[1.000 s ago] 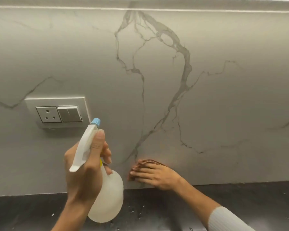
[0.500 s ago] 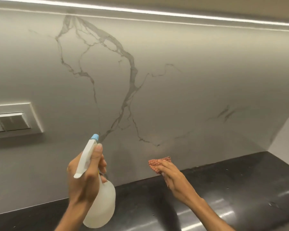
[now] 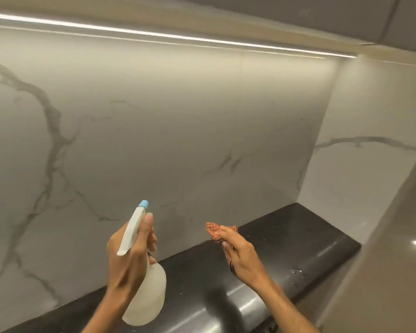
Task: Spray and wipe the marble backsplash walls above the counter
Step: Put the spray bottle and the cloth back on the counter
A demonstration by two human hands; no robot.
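head view showed the left hand (image 3: 127, 258) gripping a spray bottle (image 3: 146, 299) (blue nozzle toward the marble backsplash (image 3: 178, 131)) while the right hand (image 3: 240, 255) clutched a reddish cloth (image 3: 213, 229) above the worktop (image 3: 298, 241) back edge.

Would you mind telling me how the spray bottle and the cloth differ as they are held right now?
The spray bottle is white, rigid and upright in the left hand; the cloth is reddish, checked and bunched in the right hand. The bottle's blue nozzle points at the backsplash. Neither touches it.

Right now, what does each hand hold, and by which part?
Left hand: spray bottle, by its neck below the trigger head. Right hand: checked cloth, bunched in the fingers.
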